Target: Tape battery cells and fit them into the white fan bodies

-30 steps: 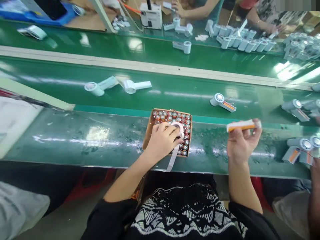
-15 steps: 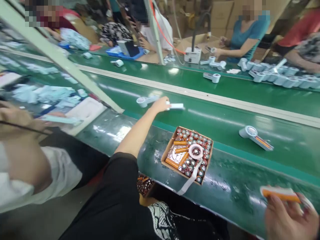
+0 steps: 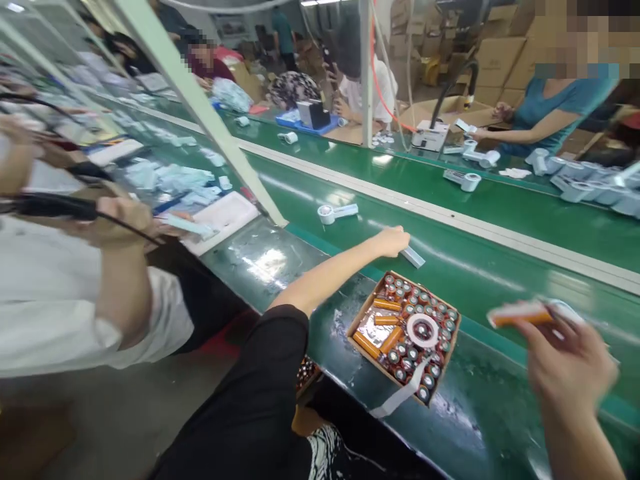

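Note:
My left hand (image 3: 391,241) reaches out over the green conveyor belt (image 3: 500,260) and is closed around a pale blue handheld fan part (image 3: 413,256), whose handle sticks out to the right. My right hand (image 3: 570,363), blurred at the lower right, holds a white part with an orange battery (image 3: 525,313) in it. Between them sits an open cardboard box (image 3: 406,328) of orange batteries, with a roll of white tape (image 3: 423,330) lying on top and its loose end hanging over the box's front edge.
Another fan part (image 3: 336,213) lies on the belt beyond my left hand. A person in white (image 3: 75,280) works at my left with a black tool. Across the belt, people sit behind rows of fan parts (image 3: 590,183) and a white machine (image 3: 429,137).
My left hand has drawn the fan part back along the belt toward the box. My right hand has risen with its battery part. The view has swung left and up.

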`<state>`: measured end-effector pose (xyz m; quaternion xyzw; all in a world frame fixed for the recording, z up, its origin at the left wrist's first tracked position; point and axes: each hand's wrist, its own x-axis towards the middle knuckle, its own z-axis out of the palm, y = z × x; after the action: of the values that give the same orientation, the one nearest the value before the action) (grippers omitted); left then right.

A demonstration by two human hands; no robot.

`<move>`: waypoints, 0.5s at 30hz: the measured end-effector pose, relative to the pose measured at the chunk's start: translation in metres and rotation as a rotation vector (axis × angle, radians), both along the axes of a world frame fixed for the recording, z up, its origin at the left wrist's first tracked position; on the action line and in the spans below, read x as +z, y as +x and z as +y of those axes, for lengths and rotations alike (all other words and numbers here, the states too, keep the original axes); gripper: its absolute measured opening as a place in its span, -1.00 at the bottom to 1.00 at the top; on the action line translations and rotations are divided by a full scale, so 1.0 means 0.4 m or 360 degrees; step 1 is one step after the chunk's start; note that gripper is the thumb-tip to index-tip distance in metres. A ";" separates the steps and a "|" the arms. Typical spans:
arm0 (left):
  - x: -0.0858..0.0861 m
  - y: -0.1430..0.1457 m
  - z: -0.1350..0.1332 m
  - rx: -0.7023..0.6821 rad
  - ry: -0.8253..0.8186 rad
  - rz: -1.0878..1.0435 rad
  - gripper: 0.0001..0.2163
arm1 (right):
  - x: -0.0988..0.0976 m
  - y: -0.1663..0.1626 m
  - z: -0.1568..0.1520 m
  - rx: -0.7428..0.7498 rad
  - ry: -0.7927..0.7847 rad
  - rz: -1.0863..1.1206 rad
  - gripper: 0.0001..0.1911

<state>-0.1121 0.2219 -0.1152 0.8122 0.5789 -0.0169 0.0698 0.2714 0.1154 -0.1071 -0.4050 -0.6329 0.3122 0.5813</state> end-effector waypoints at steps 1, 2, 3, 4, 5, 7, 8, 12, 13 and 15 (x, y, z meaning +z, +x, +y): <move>0.003 0.009 0.008 -0.0031 -0.0047 -0.0024 -0.79 | 0.016 -0.047 0.027 -0.0070 -0.0011 0.0021 -0.59; 0.006 0.012 0.014 -0.0059 -0.0091 -0.0052 -0.82 | 0.027 -0.096 0.058 -0.0071 -0.0059 -0.0029 -0.59; 0.007 0.008 0.022 -0.0081 -0.0127 -0.0083 -0.83 | 0.033 -0.143 0.093 -0.0018 -0.0097 -0.0085 -0.58; 0.006 0.000 0.030 -0.0088 -0.0146 -0.0117 -0.82 | 0.033 -0.188 0.132 0.0065 -0.0126 -0.0144 -0.58; 0.003 -0.011 0.039 -0.0085 -0.0153 -0.0153 -0.79 | 0.030 -0.228 0.171 0.0155 -0.0154 -0.0230 -0.59; -0.007 -0.030 0.053 -0.0042 -0.0134 -0.0224 -0.72 | 0.014 -0.294 0.238 0.0268 -0.0152 -0.0579 -0.66; -0.014 -0.036 0.055 -0.0006 -0.0117 -0.0255 -0.69 | 0.005 -0.321 0.262 0.0313 -0.0135 -0.0798 -0.69; -0.043 -0.028 0.046 0.0161 -0.0059 -0.0352 -0.67 | -0.022 -0.389 0.298 0.0434 -0.0059 -0.1378 -0.79; -0.051 -0.022 0.045 0.0194 -0.0051 -0.0373 -0.69 | -0.024 -0.396 0.300 0.0459 -0.0050 -0.1452 -0.82; -0.064 -0.010 0.047 0.0245 -0.0039 -0.0417 -0.73 | -0.021 -0.403 0.306 0.0498 -0.0035 -0.1639 -0.85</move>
<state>-0.1160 0.2407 -0.1409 0.7598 0.6251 0.0876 0.1559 0.1103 0.2376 -0.1154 -0.4125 -0.8857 0.1626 0.1379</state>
